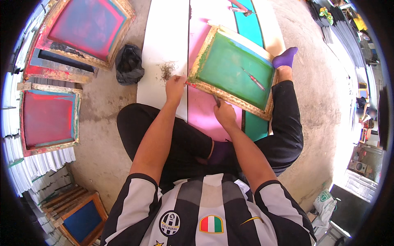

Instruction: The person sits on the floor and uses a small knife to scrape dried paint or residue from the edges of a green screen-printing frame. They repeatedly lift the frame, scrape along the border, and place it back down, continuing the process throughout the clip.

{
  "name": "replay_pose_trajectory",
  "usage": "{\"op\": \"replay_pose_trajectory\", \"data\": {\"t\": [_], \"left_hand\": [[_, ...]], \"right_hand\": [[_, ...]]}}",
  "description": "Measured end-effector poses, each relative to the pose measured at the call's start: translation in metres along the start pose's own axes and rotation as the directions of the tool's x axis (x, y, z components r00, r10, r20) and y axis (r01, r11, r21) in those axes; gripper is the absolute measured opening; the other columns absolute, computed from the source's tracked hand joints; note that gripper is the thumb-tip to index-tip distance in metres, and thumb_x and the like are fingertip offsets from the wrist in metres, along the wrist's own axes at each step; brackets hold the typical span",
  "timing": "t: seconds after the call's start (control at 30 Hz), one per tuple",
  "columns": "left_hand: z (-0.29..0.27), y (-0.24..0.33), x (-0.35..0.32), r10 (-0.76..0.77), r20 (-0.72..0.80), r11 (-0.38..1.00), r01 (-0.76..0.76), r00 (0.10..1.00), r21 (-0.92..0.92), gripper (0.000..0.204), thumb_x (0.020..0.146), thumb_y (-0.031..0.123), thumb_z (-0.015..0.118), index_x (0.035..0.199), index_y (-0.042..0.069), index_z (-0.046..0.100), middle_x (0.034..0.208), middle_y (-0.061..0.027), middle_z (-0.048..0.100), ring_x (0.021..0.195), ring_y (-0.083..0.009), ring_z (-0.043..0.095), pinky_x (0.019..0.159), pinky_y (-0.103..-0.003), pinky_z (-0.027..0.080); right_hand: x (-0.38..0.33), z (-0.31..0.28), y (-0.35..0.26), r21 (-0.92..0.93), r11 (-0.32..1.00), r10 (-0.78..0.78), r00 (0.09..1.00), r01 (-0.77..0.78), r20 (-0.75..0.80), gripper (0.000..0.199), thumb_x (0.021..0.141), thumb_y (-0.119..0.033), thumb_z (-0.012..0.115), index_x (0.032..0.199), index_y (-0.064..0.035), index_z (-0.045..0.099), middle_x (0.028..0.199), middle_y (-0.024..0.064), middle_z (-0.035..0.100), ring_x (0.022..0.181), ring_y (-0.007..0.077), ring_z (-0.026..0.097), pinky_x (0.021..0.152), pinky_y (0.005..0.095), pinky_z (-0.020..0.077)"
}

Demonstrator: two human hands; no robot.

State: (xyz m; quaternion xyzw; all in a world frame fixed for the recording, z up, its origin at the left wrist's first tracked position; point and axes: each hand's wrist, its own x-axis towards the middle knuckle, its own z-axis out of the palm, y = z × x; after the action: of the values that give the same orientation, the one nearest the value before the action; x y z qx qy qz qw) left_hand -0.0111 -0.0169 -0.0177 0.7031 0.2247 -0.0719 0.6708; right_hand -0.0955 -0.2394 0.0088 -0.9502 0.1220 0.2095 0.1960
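A wooden screen-printing frame (230, 105) with green mesh lies tilted in front of me on a white, pink and teal board (207, 107). My left hand (175, 87) is closed beside its left corner; whatever the fingers pinch is too small to make out. Against the near rail, my right hand (226, 115) is closed around a small tool with a dark metal end (216, 100), its kind mostly hidden by the fingers. On the mesh rests a screwdriver (255, 80) with a reddish handle. A small heap of dark shavings (166, 71) lies just beyond my left hand.
Red-meshed frames (51, 117) stand at the left, near a crumpled black plastic bag (129, 65). A blue-meshed frame (82, 221) sits lower left. A metal-headed hand tool (242, 10) lies at the board's far end. My purple-socked foot (285, 58) touches the frame's right side.
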Motion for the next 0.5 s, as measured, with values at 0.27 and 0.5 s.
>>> {"op": "replay_pose_trajectory", "data": {"t": [0.27, 0.5], "left_hand": [[0.012, 0.015, -0.040, -0.039, 0.550, 0.987, -0.054, 0.834, 0.151, 0.028, 0.095, 0.029, 0.069, 0.103, 0.002, 0.071, 0.086, -0.0035, 0.069, 0.066, -0.0107, 0.058, 0.058, -0.028, 0.046], [-0.007, 0.028, -0.034, -0.189, 0.535, 0.968, 0.065, 0.824, 0.242, 0.024, 0.096, 0.029, 0.068, 0.101, 0.006, 0.069, 0.078, -0.0008, 0.065, 0.063, -0.0104, 0.059, 0.053, -0.026, 0.043]], "right_hand": [[-0.021, 0.008, -0.019, 0.151, 0.978, -0.139, 0.990, 0.142, -0.030, 0.030, 0.087, -0.030, 0.062, 0.099, -0.0035, 0.068, 0.084, 0.0263, 0.071, 0.082, 0.0443, 0.071, 0.077, 0.0559, 0.0571], [-0.020, 0.009, -0.038, 0.219, 0.962, -0.171, 0.985, 0.165, 0.006, 0.030, 0.088, -0.030, 0.061, 0.101, -0.0036, 0.067, 0.086, 0.0251, 0.072, 0.083, 0.0441, 0.071, 0.077, 0.0547, 0.0569]]}}
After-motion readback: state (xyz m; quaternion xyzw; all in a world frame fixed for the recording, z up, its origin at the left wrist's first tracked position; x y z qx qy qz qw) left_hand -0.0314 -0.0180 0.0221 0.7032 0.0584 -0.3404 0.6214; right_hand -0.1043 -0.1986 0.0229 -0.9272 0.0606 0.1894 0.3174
